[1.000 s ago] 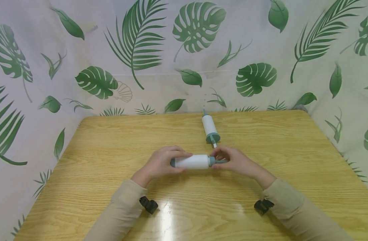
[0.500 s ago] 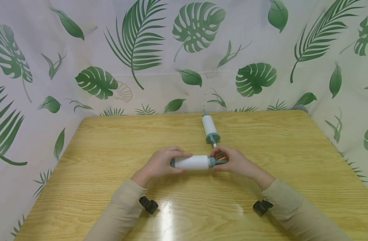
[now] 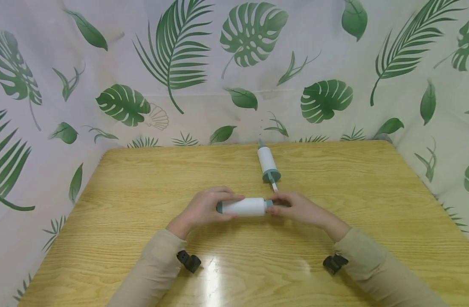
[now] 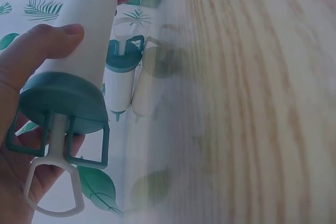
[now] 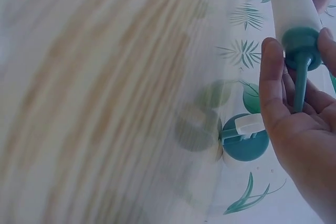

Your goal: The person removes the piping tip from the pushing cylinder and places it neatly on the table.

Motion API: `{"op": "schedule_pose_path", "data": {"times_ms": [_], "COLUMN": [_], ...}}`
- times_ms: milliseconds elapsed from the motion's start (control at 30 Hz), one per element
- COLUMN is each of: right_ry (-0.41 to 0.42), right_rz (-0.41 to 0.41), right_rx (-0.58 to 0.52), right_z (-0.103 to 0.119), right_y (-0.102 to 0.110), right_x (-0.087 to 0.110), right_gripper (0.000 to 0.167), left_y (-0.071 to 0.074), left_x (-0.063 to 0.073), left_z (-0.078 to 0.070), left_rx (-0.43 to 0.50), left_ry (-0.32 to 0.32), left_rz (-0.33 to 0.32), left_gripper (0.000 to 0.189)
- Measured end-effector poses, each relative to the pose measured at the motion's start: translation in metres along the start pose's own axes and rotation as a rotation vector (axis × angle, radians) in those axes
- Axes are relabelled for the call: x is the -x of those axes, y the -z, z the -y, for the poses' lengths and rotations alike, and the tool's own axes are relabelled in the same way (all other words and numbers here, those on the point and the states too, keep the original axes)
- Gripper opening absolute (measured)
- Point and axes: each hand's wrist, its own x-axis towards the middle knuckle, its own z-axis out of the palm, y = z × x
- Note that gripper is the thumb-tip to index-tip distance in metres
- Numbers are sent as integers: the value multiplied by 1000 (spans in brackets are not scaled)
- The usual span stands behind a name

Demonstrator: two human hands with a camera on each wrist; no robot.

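A large white syringe with teal ends lies level across the middle in the head view. My left hand grips its barrel near the plunger end. In the left wrist view, the teal flange has two finger loops, and the white ring handle shows below it. At the other end, my right hand pinches the teal collar between thumb and fingers. From that collar a thin teal nozzle runs back over the right palm, and the fingers mostly cover it in the head view.
A second white-and-teal syringe lies just beyond the right hand, nozzle toward the back wall. The wooden table meets a leaf-print curtain at its far edge. Small black cameras sit at both wrists.
My right fingers have shifted around the collar and now cover most of the nozzle. More of the second syringe's white handle shows beside them. The left hand has hardly moved.
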Motion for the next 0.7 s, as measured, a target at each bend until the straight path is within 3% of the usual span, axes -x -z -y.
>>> {"op": "schedule_pose_path", "data": {"times_ms": [267,700], "right_ry": [-17,-26], "right_rz": [-51,-68], "right_rx": [47,30], "right_z": [0,-1], "right_y": [1,3], "right_x": [2,7], "right_gripper": [41,41], "left_y": [0,-2], "left_x": [1,2], "left_z": [0,5], "left_rx": [0,2], "left_ry": [-9,38], "left_rz": [-9,17], "left_gripper": [47,45]}}
